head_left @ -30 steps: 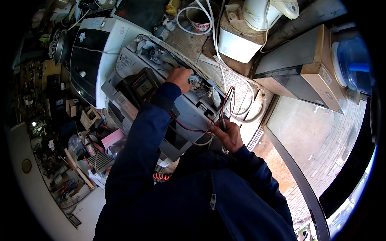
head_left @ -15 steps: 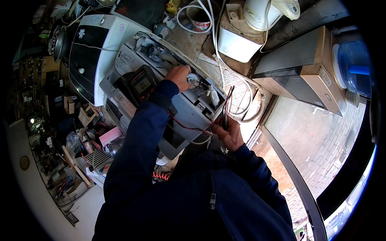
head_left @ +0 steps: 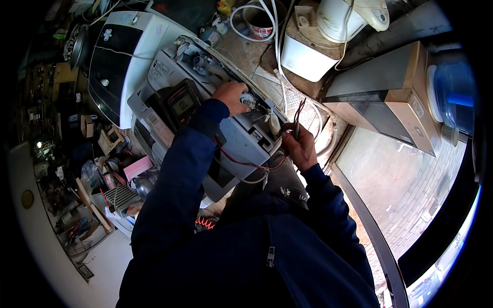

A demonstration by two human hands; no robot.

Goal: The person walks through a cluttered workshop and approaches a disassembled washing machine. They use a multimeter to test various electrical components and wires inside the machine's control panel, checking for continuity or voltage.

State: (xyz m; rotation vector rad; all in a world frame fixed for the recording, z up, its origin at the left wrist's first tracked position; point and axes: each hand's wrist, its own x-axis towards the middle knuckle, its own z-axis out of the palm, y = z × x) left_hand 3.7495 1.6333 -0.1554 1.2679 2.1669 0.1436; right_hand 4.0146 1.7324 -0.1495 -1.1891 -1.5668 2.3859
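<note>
A grey appliance (head_left: pixel 246 149) lies open in front of me, its inner parts showing along the far side. My left hand (head_left: pixel 230 96) has its fingers curled at a round metal part (head_left: pixel 248 102) inside it. A dark multimeter (head_left: pixel 184 100) with a small lit screen rests on the appliance, left of my left wrist. My right hand (head_left: pixel 300 146) is closed on test probes (head_left: pixel 297 129) with red and black leads, beside the appliance's right end. A red lead (head_left: pixel 246 163) loops across the grey housing below.
A black-topped white appliance (head_left: pixel 115 61) stands left, shelves of clutter (head_left: pixel 56 123) beyond it. At the back are white hoses (head_left: pixel 280 46), a bucket (head_left: pixel 259 28) and a white container (head_left: pixel 308 59). A cabinet (head_left: pixel 375 102) and blue water jug (head_left: pixel 454 92) stand right, by a doorway (head_left: pixel 403 195).
My right hand has moved up toward the appliance with the probes, exposing more of my leg beneath. My left hand stays at the round part; the whole view has shifted slightly.
</note>
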